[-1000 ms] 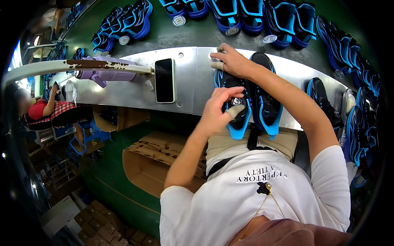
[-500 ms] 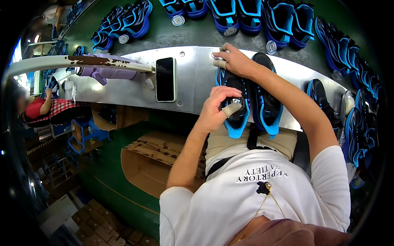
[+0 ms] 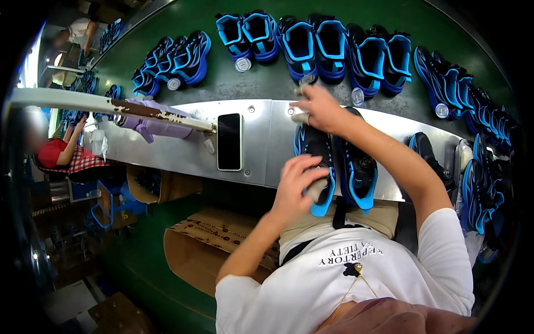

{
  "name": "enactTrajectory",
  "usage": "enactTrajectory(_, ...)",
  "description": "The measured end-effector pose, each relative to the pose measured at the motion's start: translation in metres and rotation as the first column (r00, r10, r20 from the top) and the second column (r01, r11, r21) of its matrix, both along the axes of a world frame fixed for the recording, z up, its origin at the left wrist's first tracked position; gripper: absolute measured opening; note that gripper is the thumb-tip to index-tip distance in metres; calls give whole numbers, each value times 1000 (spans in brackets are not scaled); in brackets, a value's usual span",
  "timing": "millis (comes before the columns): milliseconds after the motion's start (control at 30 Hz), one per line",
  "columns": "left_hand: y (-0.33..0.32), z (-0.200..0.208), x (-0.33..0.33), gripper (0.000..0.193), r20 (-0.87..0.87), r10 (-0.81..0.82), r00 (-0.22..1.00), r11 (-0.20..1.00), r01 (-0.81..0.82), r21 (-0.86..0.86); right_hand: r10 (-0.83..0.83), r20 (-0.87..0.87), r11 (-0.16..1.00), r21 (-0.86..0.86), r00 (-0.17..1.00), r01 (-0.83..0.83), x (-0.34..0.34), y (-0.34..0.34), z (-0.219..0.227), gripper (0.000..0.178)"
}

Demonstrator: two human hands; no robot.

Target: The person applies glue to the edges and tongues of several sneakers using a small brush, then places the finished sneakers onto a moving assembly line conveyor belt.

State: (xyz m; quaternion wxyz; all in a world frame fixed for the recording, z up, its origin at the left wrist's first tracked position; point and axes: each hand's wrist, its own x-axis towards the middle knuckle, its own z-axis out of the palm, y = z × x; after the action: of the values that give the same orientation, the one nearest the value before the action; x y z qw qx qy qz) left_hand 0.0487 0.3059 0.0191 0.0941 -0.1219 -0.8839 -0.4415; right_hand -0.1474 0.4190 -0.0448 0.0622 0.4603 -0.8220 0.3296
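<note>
Two black sneakers with light blue trim lie side by side at the metal bench edge, toes pointing away from me and heels toward my lap. My left hand (image 3: 298, 183) curls over the collar and tongue of the left sneaker (image 3: 318, 143), its thumb covered by a pale finger cot. Those fingers hide the top of the tongue. My right hand (image 3: 320, 111) is over that sneaker's toe, fingers apart, pointing left and blurred, with pale cots on some. I see nothing held in it. Beneath my right forearm is the right sneaker (image 3: 361, 181), a round dial on its tongue.
A phone (image 3: 230, 142) lies on the metal bench (image 3: 183, 150), left of the sneakers. Beyond it are a purple bottle (image 3: 161, 125) and a chipped white bar (image 3: 139, 111). Sneaker pairs (image 3: 314, 47) line the green surface behind; more stand rightward. A cardboard box (image 3: 206, 236) sits below.
The view has tilted, so the bench appears lower. My left hand has shifted its fingers over the left sneaker's tongue, hiding its dial. My right hand remains near the toe, its fingers moving.
</note>
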Motion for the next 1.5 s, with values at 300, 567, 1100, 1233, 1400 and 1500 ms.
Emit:
enactTrajectory(300, 47, 18, 41, 83, 338, -163, 927, 938, 252, -239, -259, -263, 704, 607, 930, 368, -94, 4, 28, 54)
enactTrajectory(567, 62, -12, 18, 41, 266, -57, 962, 959, 127, -253, -337, -262, 802, 422, 904, 422, -99, 63, 7, 69)
enactTrajectory(1100, -54, 23, -230, 45, 61, 53, 997, 744, 1, -668, -543, -130, 694, 487, 829, 531, -107, 163, 28, 51)
enactTrajectory(1233, -92, -14, -234, 30, 76, -107, 991, 906, 129, -404, -392, -364, 737, 425, 845, 525, -96, 162, 30, 57)
enactTrajectory(1400, -145, -6, -280, 27, -392, 207, 896, 666, -423, -615, -208, 220, 956, 251, 953, 151, -41, 76, 91, 81)
enactTrajectory(1500, -173, -12, -321, 58, -60, 435, 898, 364, -236, -901, -219, 87, 954, 226, 972, 195, -23, 29, 53, 87)
